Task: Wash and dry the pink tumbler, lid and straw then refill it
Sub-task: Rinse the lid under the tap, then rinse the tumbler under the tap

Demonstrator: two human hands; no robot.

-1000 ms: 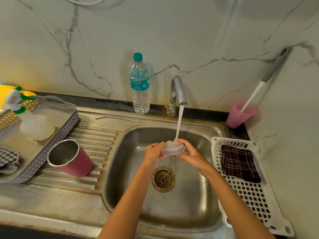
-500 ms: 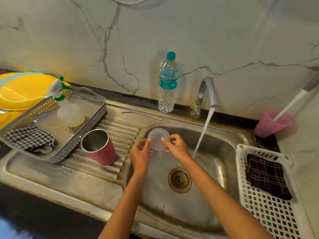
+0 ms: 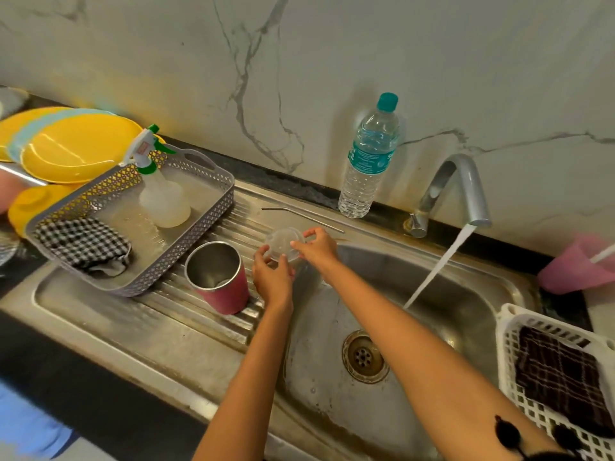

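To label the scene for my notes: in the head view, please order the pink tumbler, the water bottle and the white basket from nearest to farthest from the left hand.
From the left hand, holding the lid:
1. Pink tumbler, just to its left.
2. Water bottle, behind, at the wall.
3. White basket, far right.

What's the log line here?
left hand, right hand: hold lid | tap: running | tumbler: upright, drainboard | straw: drainboard

Pink tumbler [image 3: 223, 284]; clear lid [image 3: 283, 245]; yellow plates [image 3: 76, 151]; black-white checked cloth [image 3: 81, 244].
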